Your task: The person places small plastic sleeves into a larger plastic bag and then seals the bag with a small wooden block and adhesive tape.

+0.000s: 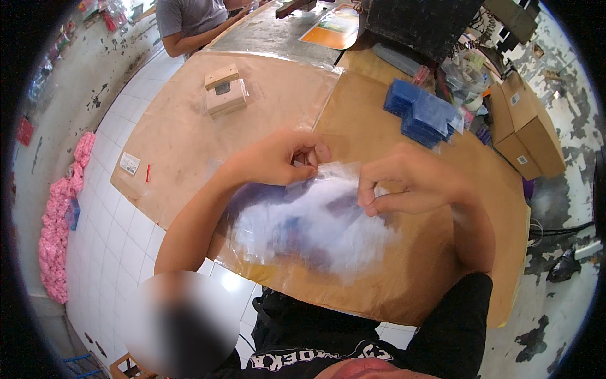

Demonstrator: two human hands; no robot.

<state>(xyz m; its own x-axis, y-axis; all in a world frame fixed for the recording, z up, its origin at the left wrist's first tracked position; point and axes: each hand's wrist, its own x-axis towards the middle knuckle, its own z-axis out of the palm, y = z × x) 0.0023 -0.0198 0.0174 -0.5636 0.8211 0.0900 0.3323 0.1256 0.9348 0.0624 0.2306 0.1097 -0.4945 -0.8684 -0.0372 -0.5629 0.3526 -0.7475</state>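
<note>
Near the bench front edge, left hand and right hand pinch a clear plastic bag, fingers clamped on its top rim.

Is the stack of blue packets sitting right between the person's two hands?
No. The blue packets lie further back on the table, beyond the right hand; the hands pinch a clear plastic bag.

Counter: brown board, matt, worn pale in patches, with a clear glossy plastic sheet over its far edge. Clear plastic bag pinched in the fingers: thin, crinkled, shiny film. Blue stack near right edge: glossy plastic. Cardboard boxes: matt brown. Floor: smooth white tile.
</note>
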